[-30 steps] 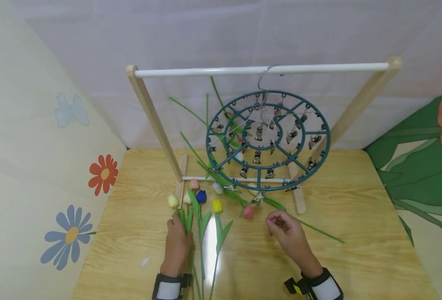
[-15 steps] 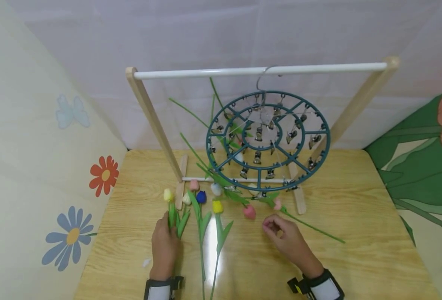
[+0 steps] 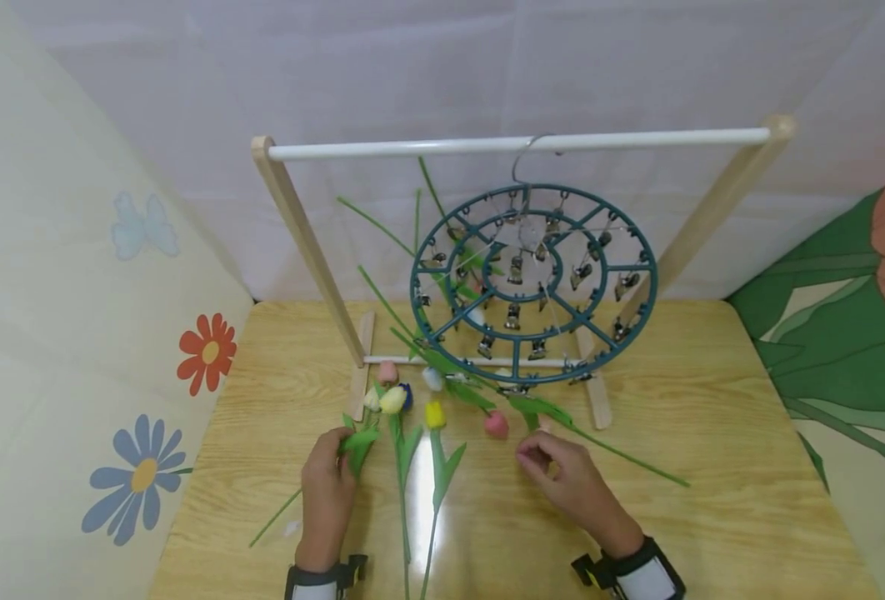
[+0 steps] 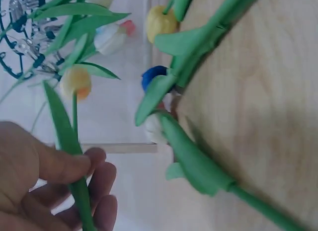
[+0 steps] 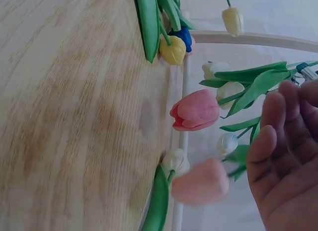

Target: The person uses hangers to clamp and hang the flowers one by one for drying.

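Observation:
My left hand [image 3: 326, 492] pinches the green stem and leaf of a pale yellow tulip [image 4: 76, 83] between thumb and fingers. In the head view its bloom points up and right, and a stem slants down-left behind the hand. Under the front edge of a round clip hanger [image 3: 516, 339], my right hand [image 3: 562, 483] hovers with loosely curled fingers, and nothing shows in its grasp. Right beside those fingers is a light pink tulip [image 5: 201, 184], blurred in the right wrist view. A deeper pink tulip [image 5: 196, 111] hangs bloom-down nearby.
The hanger hooks on a white rail of a wooden stand [image 3: 303, 242]. Several tulips hang from its clips. On the table [image 3: 712, 417] lie a yellow tulip [image 3: 435, 414], a blue tulip [image 3: 407, 396], a cream tulip [image 3: 372, 399] and a long stem pointing right. A white scrap [image 3: 292, 527] lies left.
My left hand has moved left and lifted the pale yellow tulip away from the others; its bloom has swung right. The light pink tulip has swayed near my nearly still right hand.

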### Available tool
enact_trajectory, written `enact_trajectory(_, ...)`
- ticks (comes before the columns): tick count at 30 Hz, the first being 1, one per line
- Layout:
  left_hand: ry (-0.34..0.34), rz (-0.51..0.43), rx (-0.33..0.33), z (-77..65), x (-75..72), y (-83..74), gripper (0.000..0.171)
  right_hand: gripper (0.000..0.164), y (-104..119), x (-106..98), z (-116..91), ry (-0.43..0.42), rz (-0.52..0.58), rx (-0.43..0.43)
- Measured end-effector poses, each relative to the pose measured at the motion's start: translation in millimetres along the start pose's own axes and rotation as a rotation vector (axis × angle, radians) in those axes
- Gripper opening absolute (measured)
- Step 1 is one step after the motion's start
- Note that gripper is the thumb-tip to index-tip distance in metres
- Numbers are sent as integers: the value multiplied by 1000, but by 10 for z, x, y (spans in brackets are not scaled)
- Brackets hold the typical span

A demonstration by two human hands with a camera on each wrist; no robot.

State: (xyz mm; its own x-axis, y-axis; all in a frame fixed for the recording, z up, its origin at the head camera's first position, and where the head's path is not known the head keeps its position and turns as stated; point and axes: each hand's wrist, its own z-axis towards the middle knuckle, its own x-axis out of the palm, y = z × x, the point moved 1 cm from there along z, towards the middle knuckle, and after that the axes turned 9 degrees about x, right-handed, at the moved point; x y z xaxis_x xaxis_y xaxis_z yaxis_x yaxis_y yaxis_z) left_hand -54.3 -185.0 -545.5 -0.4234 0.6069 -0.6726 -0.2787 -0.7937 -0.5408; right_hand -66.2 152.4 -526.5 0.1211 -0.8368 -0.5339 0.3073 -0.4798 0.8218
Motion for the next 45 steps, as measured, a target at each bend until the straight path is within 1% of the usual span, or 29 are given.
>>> enact_trajectory(3,44,32,116,16,10,-67,33,30,34,17,14,1,-13,-63)
enact_trajectory(6,97,39,214,51,32,-165,33,42,69,29,28,7,-57,-138)
enact_trajectory(9,152,26,286,85,62,-294,32,52,104,43,39,27,-116,-195)
enact_trajectory(11,187,12,330,99,93,-380,34,55,124,52,42,44,-151,-203)
enact_trajectory(15,264,-22,393,104,173,-542,44,58,162,62,47,71,-235,-195)
enact_trajectory(18,310,-54,418,107,233,-648,44,57,184,66,60,68,-304,-215)
enact_trajectory(20,326,-74,431,114,269,-707,42,56,190,71,71,56,-330,-236)
enact_trajectory(22,328,-82,444,124,299,-757,40,53,190,80,84,39,-339,-261)
enact_trajectory(25,319,-80,468,142,334,-811,47,44,167,95,107,-5,-355,-304)
enact_trajectory(29,303,-89,503,174,364,-869,46,20,116,111,127,-68,-410,-345)
enact_trajectory(31,288,-101,518,193,377,-894,43,16,92,113,125,-87,-442,-345)
enact_trajectory(33,267,-107,530,213,389,-919,42,15,75,113,118,-94,-476,-327)
enact_trajectory(35,232,-89,539,231,398,-940,40,13,64,113,112,-107,-494,-301)
enact_trajectory(36,204,-76,550,239,403,-949,38,17,62,112,110,-118,-500,-287)
enact_trajectory(38,131,-60,579,246,393,-966,30,23,64,101,107,-138,-487,-257)
enact_trajectory(40,41,-68,619,242,364,-977,23,24,74,81,107,-158,-453,-232)
enact_trajectory(42,-21,-122,646,227,336,-979,15,24,95,43,106,-168,-400,-205)
enact_trajectory(44,-43,-192,634,197,330,-962,10,25,115,-5,107,-159,-319,-187)
enact_trajectory(45,-34,-234,599,178,342,-943,10,26,121,-28,106,-146,-281,-170)
